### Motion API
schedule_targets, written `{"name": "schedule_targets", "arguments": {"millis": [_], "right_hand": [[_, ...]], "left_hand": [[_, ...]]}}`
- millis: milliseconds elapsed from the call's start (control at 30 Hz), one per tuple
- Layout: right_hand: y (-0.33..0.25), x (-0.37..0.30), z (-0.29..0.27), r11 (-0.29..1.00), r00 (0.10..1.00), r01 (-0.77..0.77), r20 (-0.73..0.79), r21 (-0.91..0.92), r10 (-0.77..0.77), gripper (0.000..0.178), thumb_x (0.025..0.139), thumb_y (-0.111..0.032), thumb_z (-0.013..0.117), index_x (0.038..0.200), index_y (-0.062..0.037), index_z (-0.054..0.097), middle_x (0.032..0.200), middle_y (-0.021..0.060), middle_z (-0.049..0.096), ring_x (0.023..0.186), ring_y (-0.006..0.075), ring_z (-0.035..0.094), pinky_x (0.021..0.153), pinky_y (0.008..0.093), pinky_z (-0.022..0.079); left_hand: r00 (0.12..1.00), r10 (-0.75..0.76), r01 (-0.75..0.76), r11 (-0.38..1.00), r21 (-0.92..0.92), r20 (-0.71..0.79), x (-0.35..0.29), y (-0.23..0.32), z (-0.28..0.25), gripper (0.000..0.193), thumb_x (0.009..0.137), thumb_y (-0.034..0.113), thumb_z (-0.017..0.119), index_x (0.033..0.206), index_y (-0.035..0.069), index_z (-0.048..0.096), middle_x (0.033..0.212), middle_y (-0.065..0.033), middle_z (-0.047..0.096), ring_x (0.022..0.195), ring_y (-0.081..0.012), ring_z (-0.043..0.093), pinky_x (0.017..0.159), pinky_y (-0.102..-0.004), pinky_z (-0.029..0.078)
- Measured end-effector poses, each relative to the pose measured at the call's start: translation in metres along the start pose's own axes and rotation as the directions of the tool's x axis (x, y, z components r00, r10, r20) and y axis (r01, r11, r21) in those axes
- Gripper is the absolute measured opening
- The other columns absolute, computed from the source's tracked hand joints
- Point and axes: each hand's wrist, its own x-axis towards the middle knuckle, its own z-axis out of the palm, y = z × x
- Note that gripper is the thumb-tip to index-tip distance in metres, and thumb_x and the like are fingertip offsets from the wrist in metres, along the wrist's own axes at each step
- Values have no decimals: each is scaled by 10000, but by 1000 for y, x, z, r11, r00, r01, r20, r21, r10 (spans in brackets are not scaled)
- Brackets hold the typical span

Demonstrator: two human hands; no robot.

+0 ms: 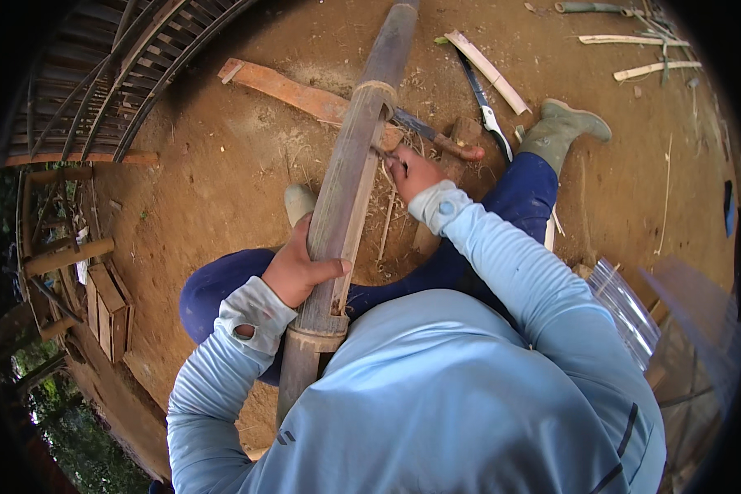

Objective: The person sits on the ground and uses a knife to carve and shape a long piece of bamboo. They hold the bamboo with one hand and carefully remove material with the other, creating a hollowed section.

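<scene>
A thick grey-brown bamboo pole (pixel 343 181) slants away from my body across the middle of the view. A long opening is cut along its right side between two ringed joints. My left hand (pixel 296 267) grips the pole's near part, thumb lying across the top toward the cut edge. Closer to the far joint, my right hand (pixel 414 171) is closed in a pinch at the cut edge. Whatever its fingers hold there is too small and covered to make out. Just beyond that hand lies a machete (pixel 436 138) with a worn reddish-brown handle, its blade partly behind the pole.
An orange-brown plank (pixel 292 90) lies under the pole. A folding saw (pixel 491 121) with a white-and-black handle rests beside a split bamboo piece (pixel 490 72). Cut strips (pixel 634 39) lie far right. A slatted bamboo structure (pixel 132 66) and a wooden box (pixel 107 309) stand left.
</scene>
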Motion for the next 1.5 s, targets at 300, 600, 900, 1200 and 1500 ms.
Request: {"name": "schedule_targets", "arguments": {"millis": [300,600,900,1200,1500], "right_hand": [[11,13,5,999,997,37,-64,20,-35,259,973,-333,546,1055,-98,619,921,241,668,901,447,639,782,477,498],[24,31,6,999,991,36,-126,37,-31,265,965,-328,529,1076,-108,627,968,231,675,918,438,640,801,490,500],[79,42,9,816,998,-56,11,575,61,337,1006,-370,508,1028,-56,628,761,79,630,737,223,616,717,379,481],[25,41,34,834,861,-125,-359,537,360,600,673,-533,850,871,-5,645,796,105,657,709,209,617,681,361,505],[-4,81,48,818,759,-290,-402,496,513,369,734,-336,803,847,-7,679,795,204,701,732,371,671,712,411,519]], "left_hand": [[1000,-8,8,1000,30,-17,1,3,1,1010,729,205,812,1482,-77,201,1300,-204,538,1177,-267,549,1015,-342,427],[1000,-6,6,1000,-14,13,3,4,2,988,730,194,809,1481,-65,221,1303,-189,537,1191,-263,535,1032,-344,410],[1000,-9,10,1000,-22,26,5,2,4,964,744,170,779,1499,-38,217,1289,-167,540,1173,-260,541,1012,-370,424],[999,-33,35,996,-87,20,1,3,4,980,726,196,803,1479,-68,235,1309,-182,530,1215,-267,511,1056,-354,383],[1000,-24,25,998,-60,15,5,0,2,983,728,217,809,1465,-91,237,1296,-196,535,1193,-275,527,1039,-354,400]]}}
